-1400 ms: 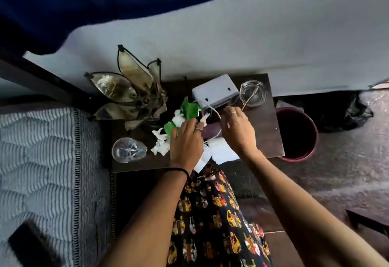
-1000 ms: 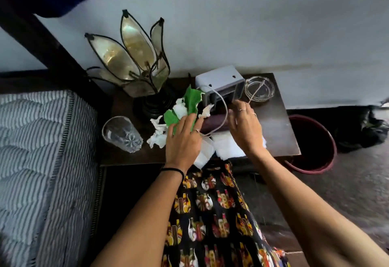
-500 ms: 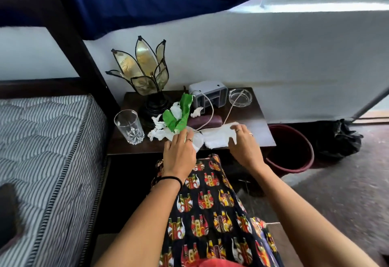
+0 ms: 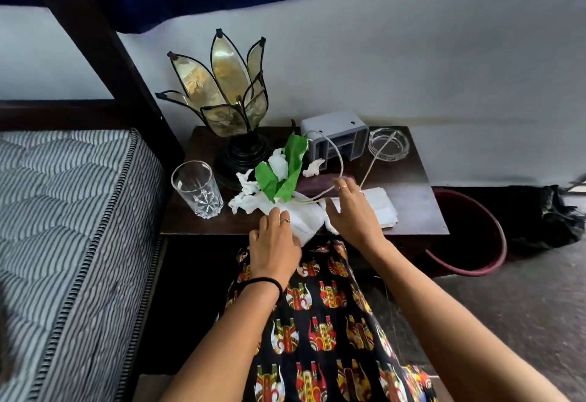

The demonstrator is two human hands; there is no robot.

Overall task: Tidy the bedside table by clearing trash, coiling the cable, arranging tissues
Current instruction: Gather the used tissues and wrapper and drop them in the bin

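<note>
Both hands have drawn back onto the tissues (image 4: 306, 221) at the table (image 4: 412, 211) edge

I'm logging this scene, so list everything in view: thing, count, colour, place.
bedside table: one, dark brown, against the wall
petal lamp: one, amber glass with a black frame, table's back left
drinking glass: one, clear, table's left front
green wrapper: one, green, crumpled mid-table
crumpled tissues: several, white, around the wrapper
flat tissues: a stack, white, table's front
cable: one, white, looping from the grey box
grey box: one, back of table
ashtray: one, clear, back right
bucket: one, red rim, floor right of table
mattress: one, striped, left
left hand: on the tissues
right hand: fingers spread over the flat tissues
</note>
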